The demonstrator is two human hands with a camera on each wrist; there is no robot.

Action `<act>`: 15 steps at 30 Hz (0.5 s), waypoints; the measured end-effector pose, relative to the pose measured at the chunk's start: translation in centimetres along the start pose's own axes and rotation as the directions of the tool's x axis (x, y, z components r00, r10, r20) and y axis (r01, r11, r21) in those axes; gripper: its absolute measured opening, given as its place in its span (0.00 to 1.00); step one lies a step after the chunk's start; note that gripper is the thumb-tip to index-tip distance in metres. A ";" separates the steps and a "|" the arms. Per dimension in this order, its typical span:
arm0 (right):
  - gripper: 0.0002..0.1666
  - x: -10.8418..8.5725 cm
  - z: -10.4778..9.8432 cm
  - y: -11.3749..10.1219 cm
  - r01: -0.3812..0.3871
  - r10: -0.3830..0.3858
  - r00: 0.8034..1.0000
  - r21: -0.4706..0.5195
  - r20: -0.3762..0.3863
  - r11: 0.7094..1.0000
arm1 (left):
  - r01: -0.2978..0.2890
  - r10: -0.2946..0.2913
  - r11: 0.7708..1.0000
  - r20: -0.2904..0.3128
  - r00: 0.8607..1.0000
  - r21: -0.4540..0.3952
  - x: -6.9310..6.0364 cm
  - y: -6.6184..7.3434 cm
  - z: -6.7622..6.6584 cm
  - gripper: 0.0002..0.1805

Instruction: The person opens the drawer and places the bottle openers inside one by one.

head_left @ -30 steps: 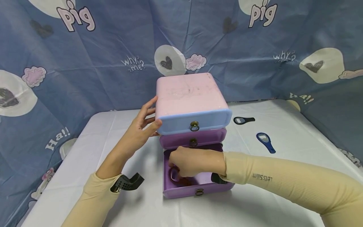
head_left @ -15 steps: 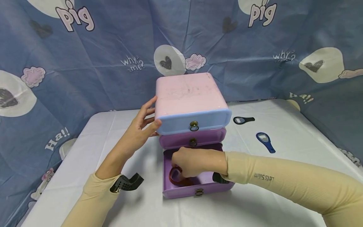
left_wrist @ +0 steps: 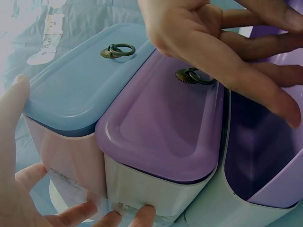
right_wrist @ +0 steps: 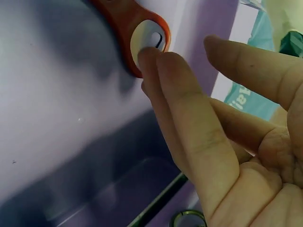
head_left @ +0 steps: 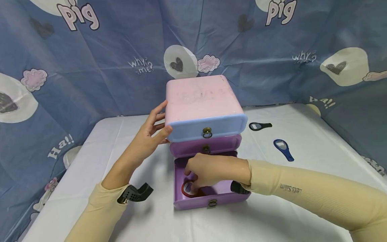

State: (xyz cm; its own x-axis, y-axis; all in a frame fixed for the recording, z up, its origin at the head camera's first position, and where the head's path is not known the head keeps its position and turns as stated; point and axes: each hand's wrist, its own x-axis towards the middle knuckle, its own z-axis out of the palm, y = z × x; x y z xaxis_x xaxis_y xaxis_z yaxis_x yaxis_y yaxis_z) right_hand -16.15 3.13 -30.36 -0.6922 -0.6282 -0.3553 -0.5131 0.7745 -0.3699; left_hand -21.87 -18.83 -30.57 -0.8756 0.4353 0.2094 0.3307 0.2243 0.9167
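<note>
A small drawer cabinet [head_left: 201, 97] with a pink top stands in the middle of the head view. Its blue drawer [head_left: 187, 131] and upper purple drawer [head_left: 184, 149] are closed; the bottom purple drawer [head_left: 229, 200] is pulled out. My left hand [head_left: 148, 137] rests on the cabinet's left side, thumb at the blue drawer's edge and fingertips on the side wall. Inside the bottom drawer lies a red-rimmed magnifying glass [right_wrist: 120, 23], partly hidden in the head view. Over it is my right hand [head_left: 208, 169], fingers extended, thumb apart, fingertips at or near the lens.
On the white tablecloth [head_left: 302, 201], right of the cabinet, lie a black magnifying glass [head_left: 264, 125] and a blue magnifying glass [head_left: 285, 151]. A blue patterned curtain [head_left: 121, 90] hangs behind. Brass ring pulls [head_left: 212, 203] stick out from the drawer fronts.
My right hand has let go of the red magnifying glass, spread its fingers and shifted slightly right. The magnifying glass has settled in the drawer. My left hand stays on the cabinet.
</note>
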 end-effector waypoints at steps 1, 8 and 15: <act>0.25 -0.2 -0.1 0.1 0.012 -0.012 1.000 0.012 -0.004 1.000 | 0.001 -0.001 1.000 0.000 1.000 0.000 0.0 0.0 0.0 0.40; 0.23 -1.8 -1.0 0.8 0.066 -0.063 0.997 0.072 -0.044 0.995 | -0.004 0.004 1.000 0.000 1.000 -0.002 0.0 0.0 0.0 0.40; 0.21 -3.7 -1.4 1.9 0.126 -0.109 0.987 0.146 -0.119 0.981 | -0.006 0.006 1.000 -0.001 1.000 -0.005 0.0 -0.2 0.0 0.40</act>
State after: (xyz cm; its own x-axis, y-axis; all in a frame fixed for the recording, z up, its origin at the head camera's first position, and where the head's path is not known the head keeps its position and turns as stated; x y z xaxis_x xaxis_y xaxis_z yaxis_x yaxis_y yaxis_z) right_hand -15.29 7.00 -28.50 -0.6872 -0.6960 -0.2083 -0.5166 0.6697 -0.5335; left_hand -21.96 -18.85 -30.73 -0.8742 0.4353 0.2152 0.3342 0.2178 0.9170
